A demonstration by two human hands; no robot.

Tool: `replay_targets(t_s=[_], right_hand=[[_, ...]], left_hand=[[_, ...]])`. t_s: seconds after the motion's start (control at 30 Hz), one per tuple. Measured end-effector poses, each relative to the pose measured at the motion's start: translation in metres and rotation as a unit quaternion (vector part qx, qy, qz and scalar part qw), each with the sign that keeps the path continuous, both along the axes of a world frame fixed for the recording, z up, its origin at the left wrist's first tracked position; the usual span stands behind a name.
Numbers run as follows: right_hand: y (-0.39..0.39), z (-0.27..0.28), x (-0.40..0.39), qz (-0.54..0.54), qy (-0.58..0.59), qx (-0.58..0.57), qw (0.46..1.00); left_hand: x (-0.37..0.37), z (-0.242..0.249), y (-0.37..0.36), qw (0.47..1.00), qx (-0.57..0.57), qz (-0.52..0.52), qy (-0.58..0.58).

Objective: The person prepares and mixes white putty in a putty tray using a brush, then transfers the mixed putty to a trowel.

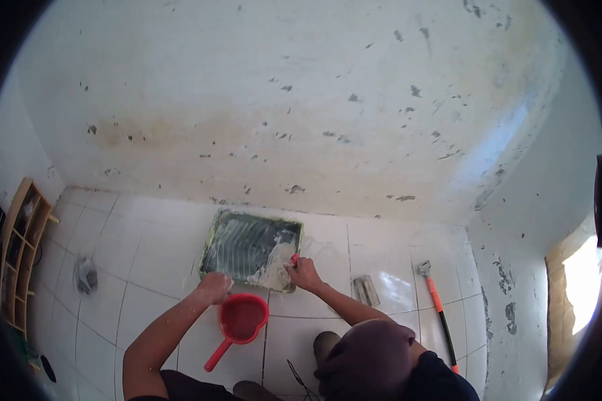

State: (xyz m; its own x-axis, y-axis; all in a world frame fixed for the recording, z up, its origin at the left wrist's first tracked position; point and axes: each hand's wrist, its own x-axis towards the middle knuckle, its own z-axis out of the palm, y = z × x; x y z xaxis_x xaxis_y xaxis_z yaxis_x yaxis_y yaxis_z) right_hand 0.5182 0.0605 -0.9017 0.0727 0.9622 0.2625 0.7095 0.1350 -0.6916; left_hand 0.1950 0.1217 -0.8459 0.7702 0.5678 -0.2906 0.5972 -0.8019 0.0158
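Observation:
A dark, ribbed paint tray (pixel 244 240) lies on the floor, smeared with pale yellow-white residue. Wet white paste (pixel 274 266) covers its near right part. My right hand (pixel 305 275) is closed around a red-handled tool (pixel 295 258) over that paste; the tool's working end cannot be made out. At the tray's near left edge, my left hand (pixel 215 287), dusted white, has its fingers closed on the rim. Just below that hand sits a red plastic dipper (pixel 243 319), its handle pointing toward me.
A flat trowel (pixel 366 291) and a hammer-like tool with an orange-and-black handle (pixel 437 304) lie to the right. A clear plastic bag (pixel 85 275) and a wooden shelf (pixel 25 247) are at left. The patched wall (pixel 281 100) rises behind the tray. A person's capped head (pixel 371 357) shows below.

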Motion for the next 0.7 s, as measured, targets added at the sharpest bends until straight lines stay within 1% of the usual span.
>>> replay_targets(t_s=[0.03, 0.13, 0.2, 0.27, 0.3, 0.37, 0.4, 0.47, 0.5, 0.53, 0.57, 0.6, 0.63, 0.7], right_hand=[[0.002, 0.003, 0.004, -0.003, -0.008, -0.001, 1.000], [-0.002, 0.008, -0.007, -0.017, -0.024, 0.012, 0.999], [-0.006, 0.000, -0.022, 0.031, -0.048, -0.014, 0.998], [-0.010, 0.001, -0.034, 0.107, -0.092, 0.007, 0.990], [-0.011, 0.001, -0.041, 0.103, -0.096, 0.013, 0.990], [-0.013, 0.009, -0.050, 0.140, -0.087, -0.005, 0.986], [-0.012, 0.017, -0.049, 0.137, -0.092, 0.002, 0.986], [-0.012, 0.031, -0.049, 0.113, -0.031, -0.013, 0.993], [-0.009, 0.021, -0.047, 0.063, 0.005, -0.021, 0.998], [-0.007, 0.012, -0.040, 0.061, 0.001, -0.015, 0.998], [-0.005, 0.004, -0.033, 0.029, -0.011, -0.021, 0.999], [-0.004, 0.006, -0.027, -0.003, -0.021, -0.028, 0.999], [-0.005, 0.006, -0.022, -0.005, -0.021, -0.024, 0.999], [-0.003, 0.011, -0.016, -0.032, -0.009, 0.012, 0.999]], left_hand=[[0.000, 0.009, -0.004, 1.000, -0.015, 0.007, 0.019], [-0.008, 0.017, -0.010, 1.000, -0.019, 0.015, 0.011], [-0.010, 0.031, -0.013, 1.000, -0.012, 0.016, 0.013], [-0.012, 0.044, -0.011, 1.000, -0.005, 0.020, 0.015], [-0.012, 0.047, -0.010, 0.999, 0.002, 0.030, 0.025], [-0.012, 0.055, -0.010, 0.999, 0.015, 0.036, 0.031], [-0.012, 0.060, -0.010, 0.999, 0.012, 0.043, 0.014], [-0.012, 0.069, -0.012, 0.999, 0.013, 0.051, -0.006], [-0.011, 0.073, -0.014, 0.998, 0.011, 0.058, -0.001], [-0.009, 0.077, -0.015, 0.998, 0.011, 0.064, 0.002], [-0.007, 0.079, -0.016, 0.998, 0.017, 0.062, -0.002], [-0.008, 0.080, -0.017, 0.998, 0.016, 0.061, -0.006], [-0.009, 0.080, -0.018, 0.998, 0.014, 0.061, -0.007], [-0.012, 0.080, -0.017, 0.998, 0.019, 0.054, -0.013]])
